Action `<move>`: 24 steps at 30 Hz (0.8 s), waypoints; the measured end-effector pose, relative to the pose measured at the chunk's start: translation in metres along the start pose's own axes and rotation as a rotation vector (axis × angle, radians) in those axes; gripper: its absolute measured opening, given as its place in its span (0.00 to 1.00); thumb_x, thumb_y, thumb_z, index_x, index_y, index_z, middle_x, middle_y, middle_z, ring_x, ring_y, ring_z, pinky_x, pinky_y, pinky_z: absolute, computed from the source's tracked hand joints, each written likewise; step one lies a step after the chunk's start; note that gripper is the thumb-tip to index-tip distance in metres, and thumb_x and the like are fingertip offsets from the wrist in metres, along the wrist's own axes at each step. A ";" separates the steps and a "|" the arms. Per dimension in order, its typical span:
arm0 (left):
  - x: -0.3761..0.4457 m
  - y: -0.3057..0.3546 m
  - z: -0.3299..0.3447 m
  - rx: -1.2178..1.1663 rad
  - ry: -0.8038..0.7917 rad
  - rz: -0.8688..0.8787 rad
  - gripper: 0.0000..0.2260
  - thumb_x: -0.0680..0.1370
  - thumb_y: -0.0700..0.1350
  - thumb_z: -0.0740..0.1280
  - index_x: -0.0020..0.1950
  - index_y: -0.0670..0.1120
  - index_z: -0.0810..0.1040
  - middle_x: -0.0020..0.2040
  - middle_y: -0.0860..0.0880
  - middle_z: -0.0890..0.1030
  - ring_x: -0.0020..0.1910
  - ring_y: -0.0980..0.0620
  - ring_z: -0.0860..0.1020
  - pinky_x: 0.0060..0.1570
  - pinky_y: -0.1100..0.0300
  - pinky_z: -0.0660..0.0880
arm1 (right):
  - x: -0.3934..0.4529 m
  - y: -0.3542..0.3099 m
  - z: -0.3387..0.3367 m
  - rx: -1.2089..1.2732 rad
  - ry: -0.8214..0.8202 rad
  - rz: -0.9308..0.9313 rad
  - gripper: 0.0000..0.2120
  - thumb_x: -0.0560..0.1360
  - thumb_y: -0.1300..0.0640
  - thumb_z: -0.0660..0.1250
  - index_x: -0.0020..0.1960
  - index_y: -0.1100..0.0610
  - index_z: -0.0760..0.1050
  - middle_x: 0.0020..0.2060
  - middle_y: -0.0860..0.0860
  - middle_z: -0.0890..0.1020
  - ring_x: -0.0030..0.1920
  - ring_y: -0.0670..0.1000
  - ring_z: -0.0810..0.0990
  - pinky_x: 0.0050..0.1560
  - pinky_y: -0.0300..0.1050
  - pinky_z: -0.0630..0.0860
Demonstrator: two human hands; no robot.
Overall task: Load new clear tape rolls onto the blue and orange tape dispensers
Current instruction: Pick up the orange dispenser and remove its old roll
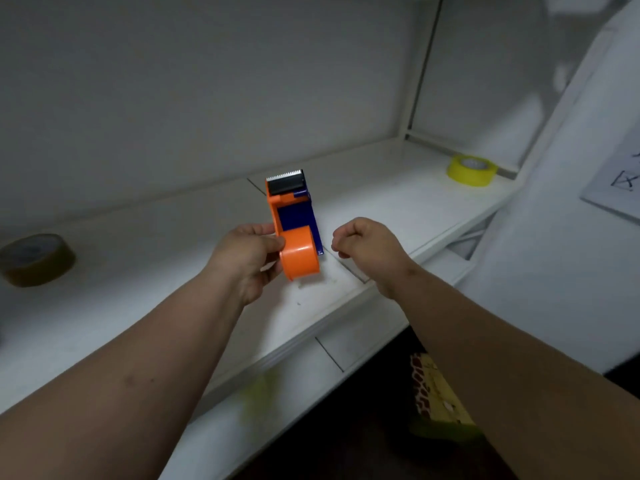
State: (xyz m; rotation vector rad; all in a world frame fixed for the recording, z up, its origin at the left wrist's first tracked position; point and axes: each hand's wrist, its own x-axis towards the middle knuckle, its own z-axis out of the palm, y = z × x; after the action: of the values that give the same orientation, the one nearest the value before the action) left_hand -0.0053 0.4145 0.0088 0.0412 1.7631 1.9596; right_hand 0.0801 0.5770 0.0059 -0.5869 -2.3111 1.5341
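The left hand (247, 252) gripped the blue and orange tape dispenser (294, 226) above the shelf's (398, 188) middle. The right hand (367, 245) hovered beside it, fingers curled, holding nothing. A yellow tape roll (471, 170) sat near the far right corner.

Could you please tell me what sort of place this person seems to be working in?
Probably a storage or packing corner, though that is a guess. A white shelf along a bare wall holds a yellow tape roll and a brownish tape roll, and the left hand holds an orange and blue tape dispenser.
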 end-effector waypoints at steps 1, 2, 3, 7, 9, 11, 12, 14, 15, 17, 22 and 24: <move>0.003 -0.001 0.013 0.010 -0.011 -0.001 0.11 0.78 0.32 0.62 0.53 0.46 0.77 0.44 0.48 0.83 0.40 0.52 0.80 0.36 0.58 0.73 | 0.004 0.007 -0.012 -0.013 0.011 0.004 0.05 0.74 0.62 0.64 0.44 0.54 0.77 0.45 0.52 0.82 0.46 0.50 0.79 0.45 0.40 0.76; 0.006 -0.003 0.026 0.021 -0.022 0.000 0.11 0.78 0.32 0.62 0.54 0.46 0.77 0.44 0.48 0.83 0.41 0.52 0.80 0.35 0.58 0.73 | 0.008 0.013 -0.023 -0.023 0.016 0.008 0.05 0.73 0.62 0.64 0.44 0.55 0.77 0.45 0.51 0.82 0.46 0.50 0.79 0.45 0.40 0.75; 0.010 -0.005 0.041 0.032 -0.034 0.001 0.12 0.78 0.32 0.62 0.56 0.45 0.77 0.45 0.47 0.83 0.41 0.51 0.80 0.35 0.58 0.73 | 0.012 0.020 -0.034 -0.032 0.016 0.010 0.04 0.73 0.62 0.65 0.44 0.55 0.77 0.44 0.50 0.81 0.46 0.50 0.79 0.44 0.40 0.75; 0.029 -0.013 0.110 0.070 -0.081 -0.005 0.14 0.78 0.33 0.62 0.62 0.43 0.76 0.50 0.45 0.83 0.44 0.50 0.80 0.35 0.58 0.73 | 0.028 0.052 -0.088 -0.070 0.015 0.022 0.02 0.73 0.60 0.66 0.44 0.55 0.77 0.42 0.49 0.80 0.44 0.48 0.78 0.41 0.39 0.73; 0.038 -0.017 0.150 0.080 -0.105 -0.009 0.14 0.78 0.33 0.62 0.63 0.43 0.76 0.53 0.44 0.83 0.46 0.50 0.80 0.35 0.58 0.73 | 0.038 0.066 -0.121 -0.082 0.019 0.043 0.03 0.73 0.60 0.66 0.45 0.57 0.78 0.42 0.50 0.81 0.45 0.49 0.78 0.41 0.40 0.73; 0.045 -0.019 0.189 0.078 -0.117 -0.012 0.14 0.78 0.34 0.63 0.63 0.43 0.75 0.53 0.45 0.83 0.47 0.49 0.81 0.36 0.58 0.74 | 0.048 0.078 -0.156 -0.105 0.033 0.061 0.03 0.73 0.60 0.66 0.46 0.58 0.78 0.43 0.51 0.81 0.45 0.49 0.78 0.42 0.41 0.73; 0.048 -0.020 0.207 0.076 -0.123 -0.014 0.14 0.78 0.34 0.63 0.63 0.43 0.75 0.53 0.45 0.83 0.47 0.49 0.81 0.36 0.58 0.74 | 0.054 0.081 -0.173 -0.114 0.037 0.065 0.04 0.73 0.60 0.66 0.46 0.58 0.78 0.43 0.51 0.81 0.45 0.49 0.78 0.42 0.41 0.73; 0.054 -0.021 0.237 0.068 -0.130 -0.016 0.13 0.78 0.34 0.64 0.62 0.44 0.75 0.53 0.45 0.83 0.48 0.49 0.81 0.36 0.58 0.74 | 0.066 0.088 -0.203 -0.128 0.031 0.066 0.04 0.73 0.60 0.65 0.46 0.58 0.78 0.43 0.50 0.81 0.45 0.49 0.78 0.41 0.41 0.73; 0.058 -0.021 0.250 0.063 -0.130 -0.017 0.13 0.78 0.34 0.64 0.62 0.44 0.75 0.52 0.45 0.83 0.48 0.48 0.81 0.36 0.58 0.75 | 0.072 0.091 -0.215 -0.135 0.031 0.068 0.04 0.74 0.60 0.65 0.46 0.57 0.78 0.42 0.50 0.81 0.45 0.48 0.78 0.40 0.41 0.72; 0.067 -0.022 0.272 0.057 -0.128 -0.021 0.13 0.78 0.34 0.64 0.62 0.44 0.75 0.52 0.45 0.83 0.48 0.48 0.81 0.36 0.58 0.75 | 0.085 0.099 -0.236 -0.142 0.035 0.074 0.03 0.74 0.60 0.65 0.46 0.57 0.78 0.43 0.50 0.81 0.45 0.48 0.78 0.40 0.40 0.72; 0.101 -0.020 0.314 0.072 -0.132 -0.015 0.13 0.78 0.35 0.64 0.62 0.44 0.76 0.55 0.44 0.82 0.50 0.47 0.81 0.37 0.58 0.75 | 0.126 0.117 -0.264 -0.127 0.024 0.108 0.04 0.74 0.60 0.65 0.47 0.57 0.77 0.43 0.51 0.80 0.48 0.51 0.78 0.42 0.42 0.73; 0.120 -0.016 0.328 0.072 -0.133 -0.011 0.13 0.78 0.35 0.64 0.62 0.44 0.76 0.56 0.44 0.82 0.51 0.47 0.81 0.36 0.58 0.74 | 0.147 0.122 -0.271 -0.130 0.020 0.109 0.03 0.74 0.60 0.65 0.47 0.57 0.77 0.45 0.52 0.81 0.49 0.52 0.78 0.45 0.43 0.73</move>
State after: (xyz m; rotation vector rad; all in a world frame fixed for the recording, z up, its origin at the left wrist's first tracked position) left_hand 0.0083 0.7636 0.0100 0.1813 1.7422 1.8409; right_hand 0.0981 0.9077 0.0003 -0.7696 -2.4132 1.4237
